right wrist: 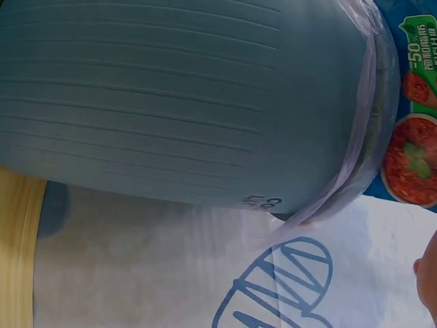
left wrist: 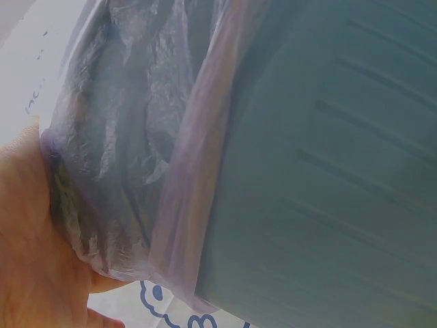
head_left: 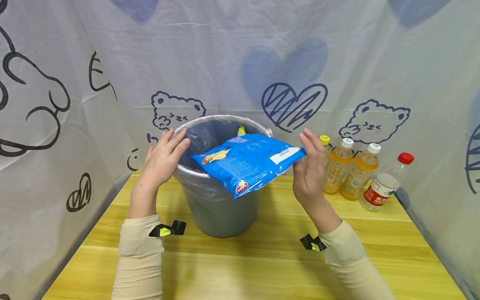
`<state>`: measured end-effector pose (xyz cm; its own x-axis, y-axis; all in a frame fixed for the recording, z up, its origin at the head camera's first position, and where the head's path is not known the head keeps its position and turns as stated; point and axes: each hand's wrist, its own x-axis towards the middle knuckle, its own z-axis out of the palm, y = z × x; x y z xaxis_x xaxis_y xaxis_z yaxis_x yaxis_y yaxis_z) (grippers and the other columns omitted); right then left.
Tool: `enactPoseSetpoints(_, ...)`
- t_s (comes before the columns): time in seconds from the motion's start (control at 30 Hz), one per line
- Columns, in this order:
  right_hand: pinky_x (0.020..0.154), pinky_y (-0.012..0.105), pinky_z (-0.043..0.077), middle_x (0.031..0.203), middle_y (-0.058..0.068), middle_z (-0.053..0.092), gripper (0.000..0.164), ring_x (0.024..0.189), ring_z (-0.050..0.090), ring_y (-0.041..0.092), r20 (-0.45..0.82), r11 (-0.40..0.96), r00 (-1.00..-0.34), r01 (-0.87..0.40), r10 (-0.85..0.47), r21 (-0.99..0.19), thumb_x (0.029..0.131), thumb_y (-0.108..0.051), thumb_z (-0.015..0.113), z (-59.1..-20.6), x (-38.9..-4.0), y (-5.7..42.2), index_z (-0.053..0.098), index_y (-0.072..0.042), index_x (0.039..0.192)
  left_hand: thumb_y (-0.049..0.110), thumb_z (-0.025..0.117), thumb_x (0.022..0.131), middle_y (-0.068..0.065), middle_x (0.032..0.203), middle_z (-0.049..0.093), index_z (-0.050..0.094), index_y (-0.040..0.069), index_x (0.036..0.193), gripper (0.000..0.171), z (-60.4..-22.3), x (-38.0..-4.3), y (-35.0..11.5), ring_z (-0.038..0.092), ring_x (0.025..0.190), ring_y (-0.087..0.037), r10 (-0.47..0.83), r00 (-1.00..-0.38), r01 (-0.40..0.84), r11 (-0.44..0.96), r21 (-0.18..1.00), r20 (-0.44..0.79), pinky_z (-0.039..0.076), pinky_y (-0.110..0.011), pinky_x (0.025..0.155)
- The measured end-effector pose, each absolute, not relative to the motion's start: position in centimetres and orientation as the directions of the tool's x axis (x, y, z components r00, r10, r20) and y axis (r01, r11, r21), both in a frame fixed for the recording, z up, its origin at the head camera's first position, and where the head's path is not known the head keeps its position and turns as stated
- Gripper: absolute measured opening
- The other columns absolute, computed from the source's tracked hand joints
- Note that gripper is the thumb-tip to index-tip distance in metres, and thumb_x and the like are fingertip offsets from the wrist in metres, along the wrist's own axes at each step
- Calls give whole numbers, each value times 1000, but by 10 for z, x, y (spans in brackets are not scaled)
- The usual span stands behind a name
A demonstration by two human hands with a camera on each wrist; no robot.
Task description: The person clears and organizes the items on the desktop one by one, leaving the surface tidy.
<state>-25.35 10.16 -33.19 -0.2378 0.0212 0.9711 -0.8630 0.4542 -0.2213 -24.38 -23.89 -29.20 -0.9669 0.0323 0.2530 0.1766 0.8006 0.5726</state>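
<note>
A blue snack bag with a white label strip lies tilted across the mouth of a grey bin. Clear plastic liner folds over the bin's rim. Its printed front, a snack bag with tomato pictures, shows in the right wrist view. My left hand rests on the rim's left side, fingers extended. To the right of the bin, my right hand has its fingers raised and straight at the bag's right corner; the exact contact there is hard to see.
Right of the bin stand a yellow-capped bottle, two white-capped orange drink bottles and a red-capped bottle. A yellow-green item shows inside the bin. Patterned cloth surrounds the wooden table.
</note>
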Motion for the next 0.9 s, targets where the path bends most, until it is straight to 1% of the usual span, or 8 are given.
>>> enactPoseSetpoints(0.07, 120, 43, 27, 148, 19, 41, 57, 142, 36, 27, 957, 464, -289, -851, -22, -246, 104, -46, 36, -331, -255, 102, 45, -4, 140, 69, 24, 97, -12, 165, 10, 26, 25, 156, 74, -292, -244, -239, 0, 154, -33, 33, -968, 175, 802, 572, 251, -4, -69, 116)
enactPoseSetpoints(0.13, 121, 44, 25, 151, 19, 38, 57, 144, 33, 28, 940, 483, -334, -836, -68, -262, 104, -46, 35, -332, -257, 101, 42, -7, 145, 69, 24, 97, -12, 165, 10, 25, 25, 156, 73, -292, -243, -239, -1, 154, -33, 34, -968, 174, 801, 573, 247, -4, -69, 116)
enactPoseSetpoints(0.27, 122, 45, 23, 157, 17, 31, 56, 148, 27, 29, 909, 536, -387, -806, -153, -253, 105, -45, 33, -334, -259, 99, 34, -15, 152, 68, 24, 97, -11, 166, 9, 25, 26, 156, 73, -293, -243, -239, -2, 154, -32, 35, -970, 171, 800, 575, 239, -5, -69, 116)
enactPoseSetpoints(0.47, 123, 52, 16, 162, 13, 23, 57, 151, 19, 33, 888, 554, -380, -811, -260, -185, 105, -46, 32, -338, -263, 97, 27, -22, 155, 67, 24, 97, -12, 165, 10, 26, 25, 156, 72, -292, -243, -239, -1, 154, -32, 35, -969, 173, 802, 572, 244, -3, -69, 116)
enactPoseSetpoints(0.57, 123, 53, 15, 163, 10, 20, 58, 152, 16, 33, 869, 581, -393, -798, -299, -161, 104, -51, 31, -338, -262, 97, 25, -25, 156, 68, 24, 97, -12, 165, 11, 26, 25, 155, 72, -292, -244, -239, -1, 154, -32, 32, -968, 173, 802, 571, 249, -3, -69, 116)
enactPoseSetpoints(0.63, 122, 54, 15, 163, 10, 21, 59, 152, 16, 32, 853, 602, -411, -784, -321, -151, 103, -54, 29, -339, -261, 97, 26, -27, 155, 68, 24, 97, -12, 165, 11, 27, 25, 155, 72, -292, -244, -239, -1, 154, -31, 31, -967, 175, 801, 573, 251, -3, -68, 116)
enactPoseSetpoints(0.77, 119, 59, 18, 161, 15, 26, 63, 150, 19, 35, 825, 621, -436, -772, -359, -138, 101, -59, 28, -339, -259, 97, 32, -23, 154, 67, 25, 97, -10, 165, 10, 26, 26, 155, 71, -292, -243, -239, -2, 154, -30, 31, -967, 176, 798, 576, 253, -4, -68, 117)
enactPoseSetpoints(0.9, 118, 61, 19, 162, 12, 25, 68, 151, 19, 34, 791, 635, -476, -758, -385, -147, 100, -62, 25, -340, -256, 99, 37, -19, 151, 67, 24, 97, -10, 166, 9, 26, 26, 155, 71, -292, -243, -239, -2, 154, -31, 29, -967, 175, 796, 579, 253, -5, -67, 117)
